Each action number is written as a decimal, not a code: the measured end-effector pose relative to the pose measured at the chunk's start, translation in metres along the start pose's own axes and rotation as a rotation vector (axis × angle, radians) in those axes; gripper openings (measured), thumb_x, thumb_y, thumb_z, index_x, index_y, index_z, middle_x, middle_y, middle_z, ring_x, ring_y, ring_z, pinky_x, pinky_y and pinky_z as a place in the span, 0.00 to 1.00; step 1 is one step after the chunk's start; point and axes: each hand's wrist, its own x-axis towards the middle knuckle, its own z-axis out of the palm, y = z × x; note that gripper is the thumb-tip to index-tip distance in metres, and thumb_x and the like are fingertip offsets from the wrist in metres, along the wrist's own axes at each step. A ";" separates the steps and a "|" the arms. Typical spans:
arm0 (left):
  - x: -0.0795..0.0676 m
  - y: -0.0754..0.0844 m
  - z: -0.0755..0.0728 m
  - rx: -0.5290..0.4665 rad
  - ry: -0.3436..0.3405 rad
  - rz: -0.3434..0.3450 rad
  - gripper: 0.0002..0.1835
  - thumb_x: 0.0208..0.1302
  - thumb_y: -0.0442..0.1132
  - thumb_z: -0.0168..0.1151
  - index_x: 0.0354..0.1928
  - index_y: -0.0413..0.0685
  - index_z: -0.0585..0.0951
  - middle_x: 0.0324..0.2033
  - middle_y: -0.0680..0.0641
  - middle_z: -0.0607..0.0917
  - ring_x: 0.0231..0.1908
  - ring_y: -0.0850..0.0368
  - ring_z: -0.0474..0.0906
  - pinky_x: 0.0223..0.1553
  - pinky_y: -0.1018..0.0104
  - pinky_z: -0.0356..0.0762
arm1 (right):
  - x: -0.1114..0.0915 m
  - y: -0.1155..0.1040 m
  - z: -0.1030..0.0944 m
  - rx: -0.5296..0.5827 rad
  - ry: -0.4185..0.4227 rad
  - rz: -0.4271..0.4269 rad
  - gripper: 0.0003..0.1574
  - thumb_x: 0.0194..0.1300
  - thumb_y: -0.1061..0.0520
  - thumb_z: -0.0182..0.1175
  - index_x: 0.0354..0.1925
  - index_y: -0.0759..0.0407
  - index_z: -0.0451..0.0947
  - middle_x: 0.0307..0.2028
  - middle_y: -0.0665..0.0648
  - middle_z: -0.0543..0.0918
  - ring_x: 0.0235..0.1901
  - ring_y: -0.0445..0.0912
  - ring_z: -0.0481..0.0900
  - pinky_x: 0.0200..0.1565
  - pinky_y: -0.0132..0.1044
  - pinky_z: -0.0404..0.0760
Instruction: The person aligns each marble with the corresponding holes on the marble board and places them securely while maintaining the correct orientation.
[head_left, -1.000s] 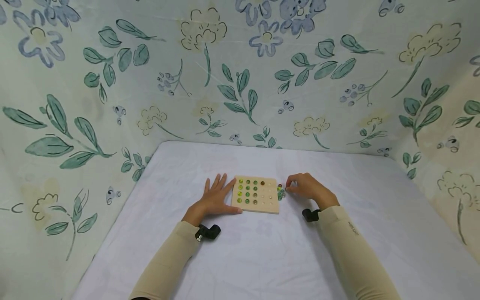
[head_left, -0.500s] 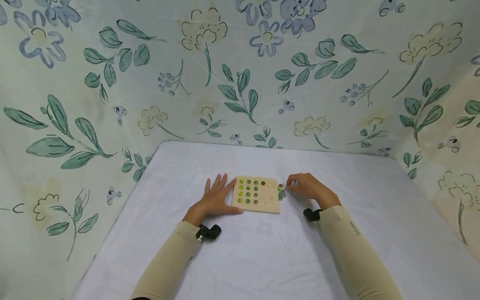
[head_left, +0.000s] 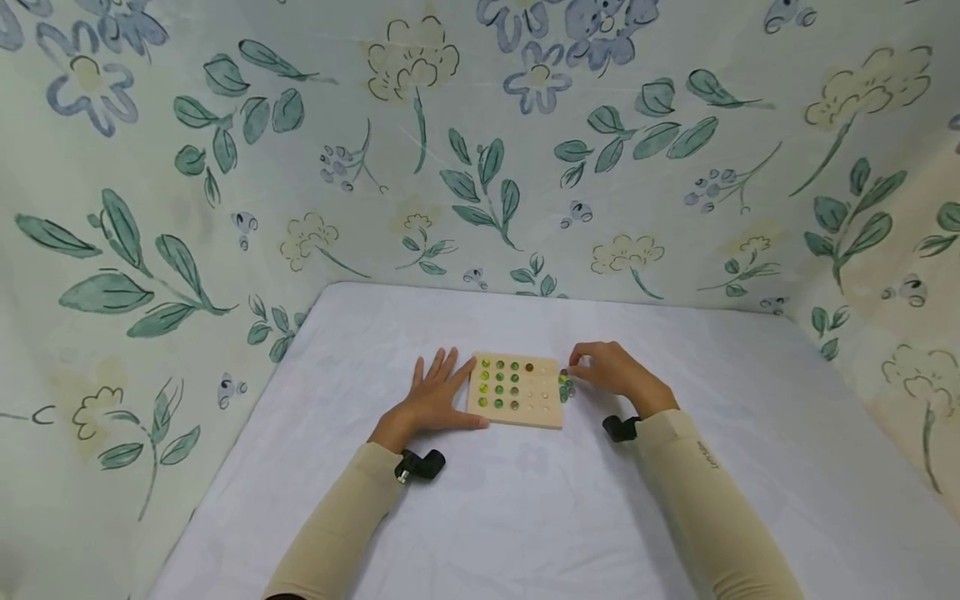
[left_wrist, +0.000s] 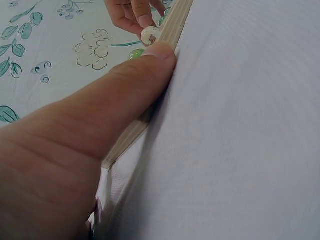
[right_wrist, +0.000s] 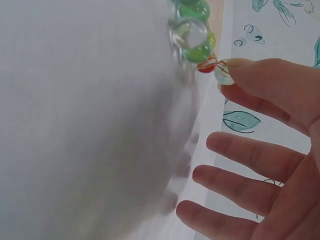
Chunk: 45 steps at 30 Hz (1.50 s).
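A light wooden board (head_left: 553,422) with rows of round hollows lies flat on the table. Yellow, green and darker marbles fill its left columns, and one brown marble (head_left: 529,367) sits in the back row further right. My left hand (head_left: 427,406) rests at the board's left side, fingers spread, its thumb (left_wrist: 132,82) along the near edge. Beside the board's right edge, my right hand (head_left: 615,372) pinches a clear marble with coloured streaks (right_wrist: 223,75) between thumb and index finger; the other fingers stay extended. An orange-red marble (right_wrist: 206,65) lies right at the pinched one.
Several loose marbles (head_left: 566,387), mostly green and clear, lie clustered against the board's right edge. White cloth (head_left: 510,517) covers the table. A flower-patterned curtain (head_left: 465,167) hangs behind and at the sides. Each wrist carries a small black camera (head_left: 619,429).
My right hand has shifted slightly left and away from me, closer to the board's edge. The left hand stays in place, and the head view has drifted a little.
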 end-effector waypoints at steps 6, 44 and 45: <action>0.001 0.000 0.000 0.000 -0.003 -0.002 0.62 0.43 0.77 0.63 0.77 0.63 0.46 0.76 0.45 0.38 0.74 0.47 0.25 0.68 0.43 0.18 | 0.002 -0.008 -0.001 0.011 -0.010 -0.028 0.07 0.66 0.51 0.62 0.42 0.50 0.79 0.40 0.54 0.81 0.39 0.51 0.73 0.41 0.44 0.73; 0.002 -0.002 0.002 0.023 0.004 -0.002 0.62 0.43 0.78 0.62 0.77 0.64 0.45 0.76 0.46 0.38 0.74 0.48 0.25 0.68 0.44 0.19 | 0.017 -0.026 0.012 0.057 0.021 -0.102 0.05 0.67 0.51 0.62 0.40 0.48 0.80 0.39 0.53 0.80 0.38 0.49 0.73 0.40 0.42 0.72; 0.002 -0.002 0.002 0.023 0.005 -0.003 0.62 0.43 0.78 0.62 0.77 0.64 0.45 0.76 0.46 0.38 0.74 0.48 0.25 0.68 0.44 0.19 | 0.017 -0.026 0.011 0.053 0.021 -0.112 0.05 0.67 0.51 0.61 0.41 0.48 0.80 0.38 0.53 0.80 0.37 0.49 0.73 0.39 0.42 0.72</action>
